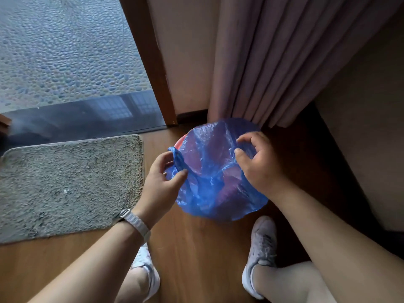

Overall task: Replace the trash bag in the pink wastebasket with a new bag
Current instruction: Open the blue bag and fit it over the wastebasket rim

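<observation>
A thin blue trash bag (pixel 215 171) is spread over the pink wastebasket (pixel 181 141), which stands on the wooden floor; only a sliver of the pink rim shows at the upper left. My left hand (pixel 162 180) pinches a bunched handle of the bag at its left edge. At the bag's right side, my right hand (pixel 256 162) has its thumb and fingers curled onto the plastic. The inside of the basket is hidden under the bag.
A grey shaggy mat (pixel 65 184) lies on the floor to the left. A mauve curtain (pixel 284 62) hangs just behind the basket, beside a brown door frame (pixel 153 62). My two shoes (pixel 261 248) stand close in front of the basket.
</observation>
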Tool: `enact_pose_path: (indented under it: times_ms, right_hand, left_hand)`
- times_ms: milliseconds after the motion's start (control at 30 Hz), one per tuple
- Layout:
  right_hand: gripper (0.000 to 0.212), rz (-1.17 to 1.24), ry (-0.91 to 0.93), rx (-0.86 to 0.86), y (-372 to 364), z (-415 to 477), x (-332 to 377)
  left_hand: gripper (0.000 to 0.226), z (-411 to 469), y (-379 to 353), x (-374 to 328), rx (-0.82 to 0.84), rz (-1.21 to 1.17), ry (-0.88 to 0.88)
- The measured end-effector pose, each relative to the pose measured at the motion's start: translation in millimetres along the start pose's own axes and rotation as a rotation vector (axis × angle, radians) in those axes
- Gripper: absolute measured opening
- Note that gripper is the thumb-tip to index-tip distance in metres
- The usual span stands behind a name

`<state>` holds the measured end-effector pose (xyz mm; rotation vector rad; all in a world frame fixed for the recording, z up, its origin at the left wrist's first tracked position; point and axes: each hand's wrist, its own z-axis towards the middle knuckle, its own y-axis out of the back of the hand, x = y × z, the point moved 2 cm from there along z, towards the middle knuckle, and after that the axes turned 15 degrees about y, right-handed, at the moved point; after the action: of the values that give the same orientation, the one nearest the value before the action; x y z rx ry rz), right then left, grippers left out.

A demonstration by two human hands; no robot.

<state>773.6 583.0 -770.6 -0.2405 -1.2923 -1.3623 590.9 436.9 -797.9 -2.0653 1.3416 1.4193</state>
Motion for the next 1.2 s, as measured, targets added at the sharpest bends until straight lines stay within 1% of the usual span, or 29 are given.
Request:
enact_pose_path:
  times_ms: [67,133,200,233,300,367,500,567,633,700,733,833,867,933,967,1067,1133,1200]
  right_hand:
    - [0.037,-0.148,-0.005,0.022,-2.7,8.9,-20.6]
    - [0.066,-0.237,-0.096,0.089,-10.2,12.7,-39.1]
    - [0.087,-0.281,-0.198,0.181,-19.3,13.5,-55.1]
    - [0.091,-0.305,-0.235,0.223,-22.2,15.0,-62.6]
    - [0.091,-0.371,-0.274,0.291,-24.9,21.0,-77.5]
    - [0.09,-0.39,-0.314,0.347,-26.8,25.7,-90.3]
    - [0.097,-0.19,-0.472,0.431,-41.9,22.0,-106.9]
    - [0.093,-0.113,-0.483,0.473,-51.4,17.9,-106.9]
    - [0.079,-0.082,-0.46,0.504,-59.4,14.9,-105.1]
    - [0.066,-0.021,-0.476,0.532,-68.7,9.0,-102.7]
    - [0.064,0.003,-0.486,0.561,-73.6,5.4,-100.9]
    - [0.069,0.044,-0.494,0.631,-86.9,0.3,-93.8]
    - [0.07,0.055,-0.493,0.646,-90.6,0.4,-89.8]
    - [0.063,0.065,-0.479,0.694,-98.1,-0.9,-85.0]
    - [0.055,0.066,-0.473,0.712,-101.2,-2.1,-84.1]
    - [0.024,0.066,-0.453,0.778,-104.1,-5.0,-82.3]
    - [0.018,0.055,-0.449,0.823,-102.9,-5.3,-83.2]
    - [0.02,0.051,-0.484,0.829,-101.7,-6.5,-86.2]
  left_hand:
    - [0.048,18.0,-2.6,7.7,-0.053,0.095,0.029]
    - [0.047,29.0,-5.5,16.2,-0.078,0.17,0.063]
    - [0.052,37.8,-6.7,27.2,-0.099,0.258,0.096]
    - [0.056,41.4,-7.4,31.0,-0.102,0.283,0.114]
    - [0.057,48.4,-9.5,36.9,-0.095,0.277,0.154]
    - [0.058,50.2,-13.5,39.3,-0.084,0.234,0.252]
    - [0.065,54.7,-19.7,55.2,-0.042,0.201,0.473]
    - [0.077,56.2,-22.4,60.7,-0.008,0.201,0.56]
    - [0.084,59.4,-25.8,62.5,0.033,0.163,0.577]
    - [0.085,65.5,-28.9,64.3,0.045,0.149,0.548]
    - [0.086,69.5,-30.8,66.5,0.046,0.169,0.528]
    - [0.089,68.3,-39.3,56.8,0.046,0.296,0.435]
    - [0.085,66.7,-43.0,52.9,0.058,0.325,0.407]
    - [0.075,64.6,-50.1,49.0,0.097,0.336,0.38]
    - [0.074,64.8,-52.3,50.3,0.115,0.333,0.37]
    - [0.074,70.7,-58.0,59.6,0.155,0.338,0.346]
    - [0.07,80.4,-61.3,78.0,0.195,0.337,0.365]
    - [0.061,80.6,-66.3,72.7,0.233,0.319,0.361]
